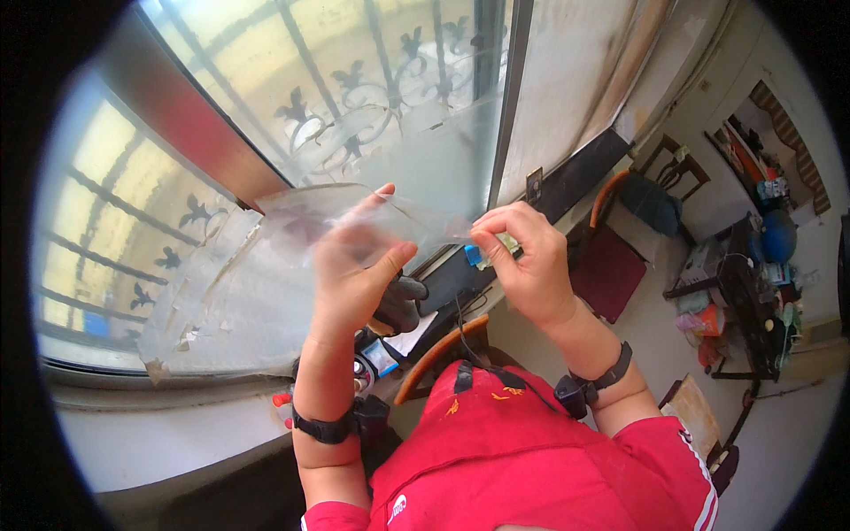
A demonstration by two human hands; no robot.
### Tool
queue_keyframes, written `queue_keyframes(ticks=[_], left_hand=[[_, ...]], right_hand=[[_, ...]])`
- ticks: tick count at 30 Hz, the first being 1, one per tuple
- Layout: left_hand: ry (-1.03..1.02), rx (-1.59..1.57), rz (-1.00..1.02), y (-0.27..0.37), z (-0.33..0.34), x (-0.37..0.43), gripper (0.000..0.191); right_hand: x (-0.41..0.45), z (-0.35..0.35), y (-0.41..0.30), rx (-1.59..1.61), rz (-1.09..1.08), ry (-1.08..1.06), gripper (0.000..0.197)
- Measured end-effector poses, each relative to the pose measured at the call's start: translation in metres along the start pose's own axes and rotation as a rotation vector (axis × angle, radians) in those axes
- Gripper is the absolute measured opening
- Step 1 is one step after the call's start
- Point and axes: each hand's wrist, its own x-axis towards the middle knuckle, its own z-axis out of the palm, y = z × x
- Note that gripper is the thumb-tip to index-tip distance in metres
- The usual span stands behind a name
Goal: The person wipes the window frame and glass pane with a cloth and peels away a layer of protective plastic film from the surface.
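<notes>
A clear plastic sheet (285,226), its edges lined with brownish tape, hangs in front of the window panes (438,159). With thumb and index finger my right hand (524,259) pinches a stretched corner of the sheet. My left hand (358,259) is behind or inside the plastic, thumb and fingers spread, its fingers seen blurred through the film; whether it presses on the sheet cannot be told. Further left, a larger part of crumpled film (232,312) with peeling tape lies against the glass. A dark object, perhaps a glove (402,302), is partly hidden behind my left wrist.
Below the window runs a white sill (166,438). A wooden chair back (445,352) stands close before me, beside small boxes and a black cable (461,325). To the right are a chair with a dark red seat (607,272) and a cluttered dark table (737,285).
</notes>
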Motion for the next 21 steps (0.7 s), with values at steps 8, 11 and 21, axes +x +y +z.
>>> queue_keyframes(ticks=[8, 11, 21], left_hand=[[0.011, -0.188, -0.095, -0.002, -0.006, -0.001, 0.054], [-0.003, -0.171, -0.092, -0.003, -0.010, -0.002, 0.052], [-0.055, -0.210, -0.209, -0.005, -0.016, -0.009, 0.044]], right_hand=[[0.005, 0.003, 0.003, 0.086, 0.053, 0.017, 0.008], [0.004, 0.005, 0.007, 0.234, 0.150, -0.001, 0.009], [-0.003, 0.006, 0.019, 0.630, 0.531, -0.165, 0.015]])
